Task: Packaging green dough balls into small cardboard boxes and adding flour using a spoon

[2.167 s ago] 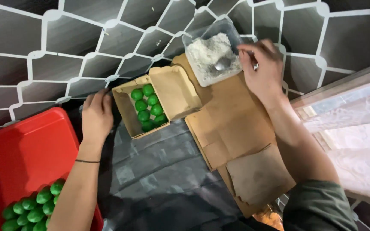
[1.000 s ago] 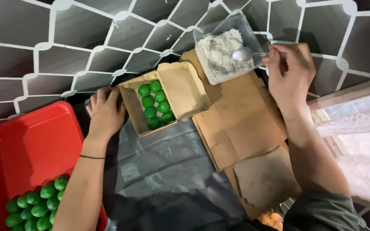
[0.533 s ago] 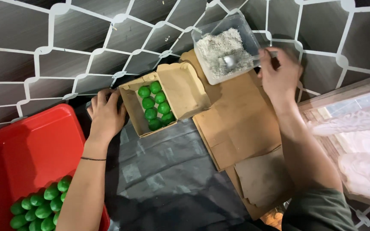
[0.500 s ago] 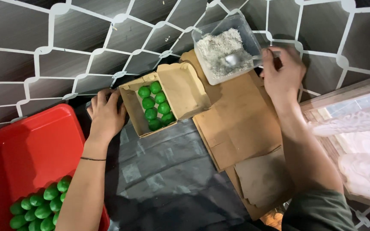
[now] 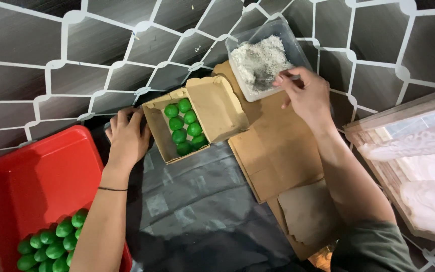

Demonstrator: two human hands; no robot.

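A dark floor patterned with white hexagon outlines fills the background, and over it lies a dark plastic sheet [image 5: 197,201] that serves as the working surface. On the sheet sits an open brown cardboard box [image 5: 195,123], its lid folded back to the right; inside, in the left half, seven green balls [image 5: 183,126] lie in two short rows. Judging by this, the box looks filled with its share of sweets while the coating step is under way: no white shreds show on the balls in the box yet, so the sprinkling seems not yet done. More green balls [image 5: 51,244] wait heaped in the near corner of a red tray [image 5: 36,176] at the left. A stack of flat brown cardboard blanks [image 5: 283,161] lies right of the box, suggesting further boxes are left to fold and fill.

The left hand [image 5: 127,138] rests flat against the box's left wall, fingers loosely spread, steadying it. The right hand [image 5: 305,93] is beyond the lid, at the near edge of a clear plastic tub [image 5: 298,43] of white shredded flakes, fingertips pinching the handle of a spoon [image 5: 270,79] whose bowl is dipped in the flakes. The box lies between the two hands, touching the left one and near but apart from the right. A pale cloth-covered wooden frame [image 5: 419,151] stands at the right edge
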